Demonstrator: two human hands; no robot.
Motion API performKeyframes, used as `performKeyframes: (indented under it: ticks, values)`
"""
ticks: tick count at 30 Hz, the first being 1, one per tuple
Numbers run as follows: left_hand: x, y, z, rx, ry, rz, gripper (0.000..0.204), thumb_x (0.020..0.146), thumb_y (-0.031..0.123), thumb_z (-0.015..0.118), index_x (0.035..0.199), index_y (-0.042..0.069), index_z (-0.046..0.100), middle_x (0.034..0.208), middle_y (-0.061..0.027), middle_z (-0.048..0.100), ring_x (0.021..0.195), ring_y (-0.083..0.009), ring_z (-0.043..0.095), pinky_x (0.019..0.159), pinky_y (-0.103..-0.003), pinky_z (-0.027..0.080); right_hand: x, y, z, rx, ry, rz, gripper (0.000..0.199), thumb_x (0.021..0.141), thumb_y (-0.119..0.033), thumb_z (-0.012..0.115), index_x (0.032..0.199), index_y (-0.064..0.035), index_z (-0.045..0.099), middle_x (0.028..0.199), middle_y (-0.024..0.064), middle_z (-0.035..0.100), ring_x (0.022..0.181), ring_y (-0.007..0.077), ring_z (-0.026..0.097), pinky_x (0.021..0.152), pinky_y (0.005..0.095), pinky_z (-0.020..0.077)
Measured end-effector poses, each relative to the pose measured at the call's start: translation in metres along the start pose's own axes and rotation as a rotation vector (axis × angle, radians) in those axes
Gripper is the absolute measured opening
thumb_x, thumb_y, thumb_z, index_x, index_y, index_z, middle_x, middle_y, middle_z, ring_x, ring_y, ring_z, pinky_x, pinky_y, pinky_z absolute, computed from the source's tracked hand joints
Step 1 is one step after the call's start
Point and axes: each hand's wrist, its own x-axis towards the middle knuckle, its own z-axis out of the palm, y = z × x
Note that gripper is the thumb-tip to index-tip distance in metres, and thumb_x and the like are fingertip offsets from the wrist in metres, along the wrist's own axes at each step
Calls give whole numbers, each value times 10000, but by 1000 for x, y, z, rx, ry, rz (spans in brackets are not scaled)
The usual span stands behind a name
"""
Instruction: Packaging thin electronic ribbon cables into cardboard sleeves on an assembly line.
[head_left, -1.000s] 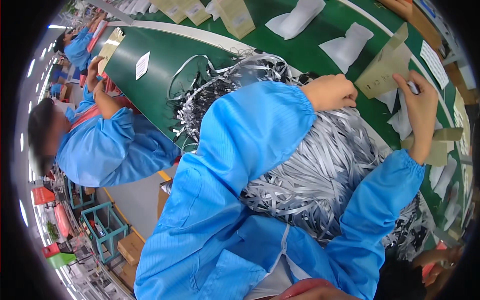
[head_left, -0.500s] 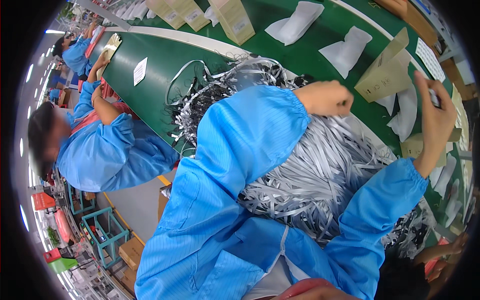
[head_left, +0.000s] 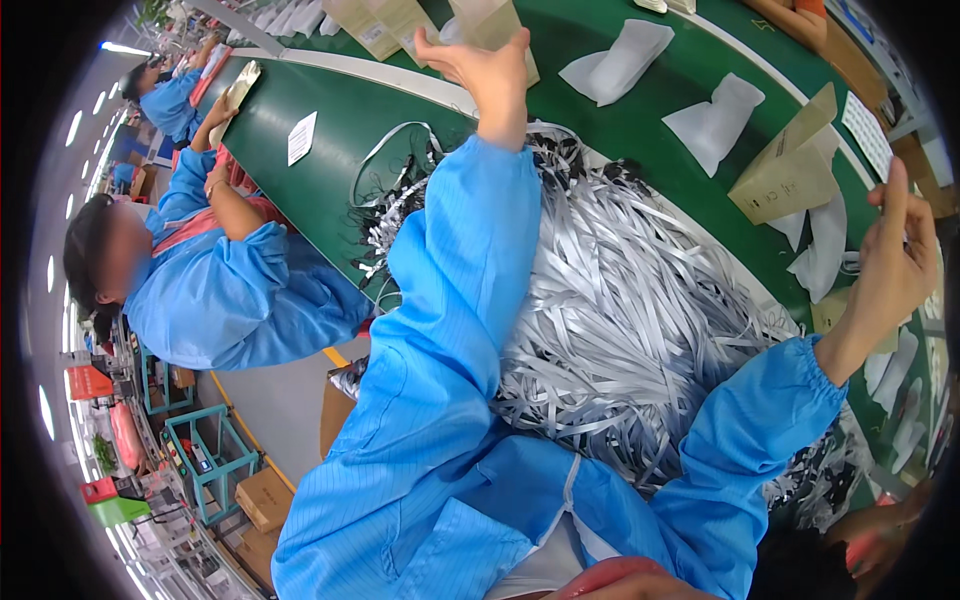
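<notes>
My left hand (head_left: 487, 78) reaches over the far edge of the strap pile, its fingers apart and nothing visible in them. Just beyond it stands an upright beige box (head_left: 500, 28), partly covered by the hand. My right hand (head_left: 893, 255) is raised at the right, index finger pointing up and the other fingers curled. Whatever small thing its fingers may hold is mostly hidden. Between my arms lies a big heap of silver-grey flat straps (head_left: 620, 320) with black cord ends. An open beige box (head_left: 785, 180) stands left of my right hand, beside a white sleeve (head_left: 825, 245).
White sleeves (head_left: 715, 125) lie on the green conveyor belt (head_left: 610, 135). More beige boxes (head_left: 365, 25) stand at the far side. A white paper (head_left: 301, 138) lies on the green table. At the left, a co-worker in blue (head_left: 230, 290) handles a beige piece (head_left: 238, 90).
My left hand has swung away and left from above the straps toward the far boxes, its fingers opening from a fist. My right hand has moved slightly right and down.
</notes>
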Motion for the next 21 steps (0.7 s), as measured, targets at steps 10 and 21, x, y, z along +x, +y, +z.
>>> performKeyframes:
  ticks: [10,21]
  values:
    - [-15,0,2,215,-604,71,866,610,101,897,1301,-15,389,1188,-246,602,1119,-375,608,954,-407,496,3,-14,-3,448,27,184,399,1032,-421,526,1078,-30,593,689,2,440,499,26,305,437,207,167]
    - [-62,58,-14,-37,-966,604,699,621,401,918,1117,102,528,952,-115,703,845,-330,687,716,-384,549,-19,-23,14,1110,-218,274,560,990,-658,269,837,-120,301,765,4,286,551,97,278,459,239,196]
